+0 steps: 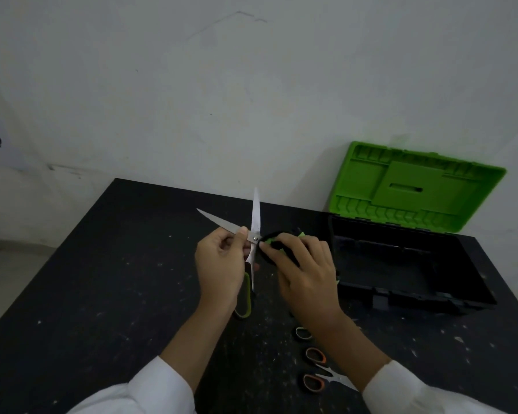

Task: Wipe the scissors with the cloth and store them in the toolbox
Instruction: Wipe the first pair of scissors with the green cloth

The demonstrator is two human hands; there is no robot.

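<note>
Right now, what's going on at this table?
A person holds green-handled scissors spread wide open in both hands: left hand near the pivot, right hand on a handle loop. No cloth is visible. The toolbox stands open at right, green lid up. Orange-handled scissors lie on the table.

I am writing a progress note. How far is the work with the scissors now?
Done: the toolbox stands open; no scissors show inside. In hand: the left hand and right hand hold the green-handled scissors with blades spread; no cloth is visible. Left: storing them, and the orange-handled scissors on the table.
</note>
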